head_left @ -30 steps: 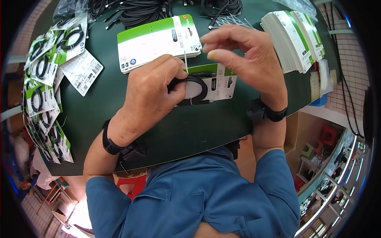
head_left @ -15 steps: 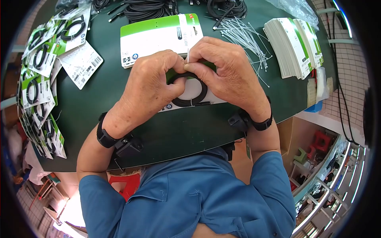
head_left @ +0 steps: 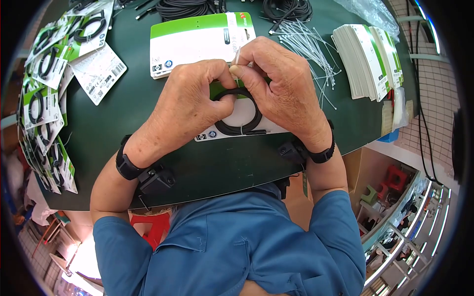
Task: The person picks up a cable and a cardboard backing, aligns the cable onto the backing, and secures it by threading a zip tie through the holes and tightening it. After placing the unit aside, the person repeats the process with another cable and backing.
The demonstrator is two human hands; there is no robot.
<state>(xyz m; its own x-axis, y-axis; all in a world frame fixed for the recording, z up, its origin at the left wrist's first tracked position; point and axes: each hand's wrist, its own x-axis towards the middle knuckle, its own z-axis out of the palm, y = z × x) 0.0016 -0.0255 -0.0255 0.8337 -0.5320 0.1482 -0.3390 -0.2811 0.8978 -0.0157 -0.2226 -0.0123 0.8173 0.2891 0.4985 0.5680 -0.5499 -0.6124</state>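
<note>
A coiled black cable [head_left: 258, 117] lies against a green and white packaging card [head_left: 238, 111] near the table's front edge. Thin ties cross the coil at its bottom and top. My left hand [head_left: 185, 101] is closed on the coil's upper left, thumb inside the ring and index finger at the top tie. With thumb and index finger, my right hand [head_left: 286, 91] pinches the white cable tie [head_left: 238, 55], whose end sticks up above the fingertips. The fingers partly cover the coil's top and the card's upper part.
Just behind my hands lies a stack of cards [head_left: 190, 47]. Loose white cable ties [head_left: 308, 47] and black cable bundles [head_left: 182, 9] are beyond it. More stacked cards [head_left: 358, 64] stand at right. Carded cables [head_left: 47, 106] pile up on the left, beside a turned-over card [head_left: 98, 74].
My right hand has risen slightly, and more of the tie shows at its fingertips. The left hand keeps its hold on the coil. The whole view has shifted a little.
</note>
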